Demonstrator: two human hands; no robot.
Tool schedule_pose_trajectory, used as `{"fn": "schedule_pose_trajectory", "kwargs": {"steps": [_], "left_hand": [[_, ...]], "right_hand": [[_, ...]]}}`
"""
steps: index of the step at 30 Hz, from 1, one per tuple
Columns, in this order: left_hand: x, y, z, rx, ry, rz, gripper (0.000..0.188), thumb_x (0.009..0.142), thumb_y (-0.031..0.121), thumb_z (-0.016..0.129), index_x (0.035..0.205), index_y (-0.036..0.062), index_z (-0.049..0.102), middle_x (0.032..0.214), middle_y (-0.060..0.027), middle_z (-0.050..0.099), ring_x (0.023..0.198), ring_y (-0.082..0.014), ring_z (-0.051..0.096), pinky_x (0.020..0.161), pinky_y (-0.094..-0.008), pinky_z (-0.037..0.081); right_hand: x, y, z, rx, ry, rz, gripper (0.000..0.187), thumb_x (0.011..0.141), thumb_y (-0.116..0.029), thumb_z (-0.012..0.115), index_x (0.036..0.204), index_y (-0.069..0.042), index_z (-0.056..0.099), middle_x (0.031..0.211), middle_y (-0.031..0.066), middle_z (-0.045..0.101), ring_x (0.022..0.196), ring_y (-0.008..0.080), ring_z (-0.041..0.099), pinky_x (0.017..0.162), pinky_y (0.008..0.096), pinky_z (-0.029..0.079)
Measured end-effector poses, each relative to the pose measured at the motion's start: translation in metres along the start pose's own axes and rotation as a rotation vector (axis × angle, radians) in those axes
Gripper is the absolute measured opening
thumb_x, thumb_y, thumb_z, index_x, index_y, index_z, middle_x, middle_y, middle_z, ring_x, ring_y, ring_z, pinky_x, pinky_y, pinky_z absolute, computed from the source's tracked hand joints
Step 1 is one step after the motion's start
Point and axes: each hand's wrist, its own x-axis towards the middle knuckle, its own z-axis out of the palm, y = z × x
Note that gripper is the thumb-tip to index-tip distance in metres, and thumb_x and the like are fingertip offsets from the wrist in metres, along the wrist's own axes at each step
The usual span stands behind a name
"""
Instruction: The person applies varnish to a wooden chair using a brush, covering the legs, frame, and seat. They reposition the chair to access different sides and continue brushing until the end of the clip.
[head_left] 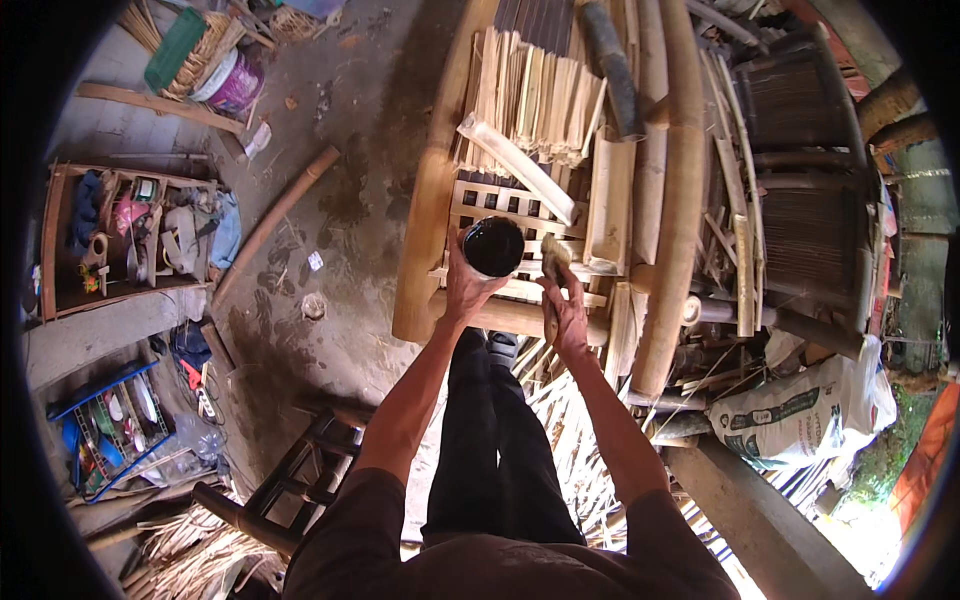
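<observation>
My left hand (468, 285) is wrapped round the side of a round tub of dark liquid (494, 246), held above the near end of a slatted bamboo bench (530, 318). Just to its right, my right hand (567, 312) grips a tan, dark-stained wad (555, 258), like a sponge or cloth; its exact kind is unclear. The wad is upright in the fingers, apart from the tub's rim. Beyond both hands, a bundle of split bamboo strips (530, 100) lies on the bench, with a half-round bamboo piece (517, 170) slanting across its near end.
On the left stand a wooden box of odds and ends (130, 240) and a blue-edged rack (112, 425). A bamboo pole (275, 225) lies on the floor. A dark bamboo stool (300, 480) is near my left side. Dark slatted panels (805, 170) and a white sack (805, 412) are at right.
</observation>
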Motion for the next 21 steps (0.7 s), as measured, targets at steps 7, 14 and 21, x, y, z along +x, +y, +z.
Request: {"fn": "schedule_pose_trajectory", "kwargs": {"steps": [7,14,21], "left_hand": [[0.031,-0.072,0.026,0.041,0.086,0.252,0.121,0.052,0.018,0.094,0.14,-0.0015,0.014,0.123,-0.0148,0.051,0.112,-0.0267,0.055,0.098,-0.0376,0.045],[0.013,-0.068,0.013,-0.156,0.028,-0.067,0.138,0.054,0.03,0.094,0.147,-0.0022,-0.003,0.15,-0.0251,0.021,0.14,-0.0317,0.026,0.115,-0.0387,0.024],[-0.037,-0.022,-0.007,-0.007,0.09,-0.205,0.106,0.08,0.032,0.071,0.15,0.0057,-0.004,0.155,-0.0223,0.007,0.143,-0.0358,0.015,0.116,-0.0401,0.02]], "right_hand": [[0.046,0.047,0.035,-0.071,-0.141,0.074,0.033,0.095,-0.012,0.045,0.127,-0.013,0.056,0.145,0.0159,0.033,0.134,0.0359,0.034,0.105,0.0407,0.037],[0.024,0.044,0.039,-0.457,-0.466,0.103,0.063,0.083,0.0,0.05,0.143,-0.016,0.041,0.155,0.0127,0.02,0.142,0.0256,0.023,0.114,0.0387,0.029],[-0.013,0.004,-0.015,-0.518,-0.289,-0.079,0.04,0.096,-0.019,0.045,0.131,-0.001,0.05,0.141,0.0289,0.035,0.132,0.0441,0.031,0.109,0.0538,0.029]]}}
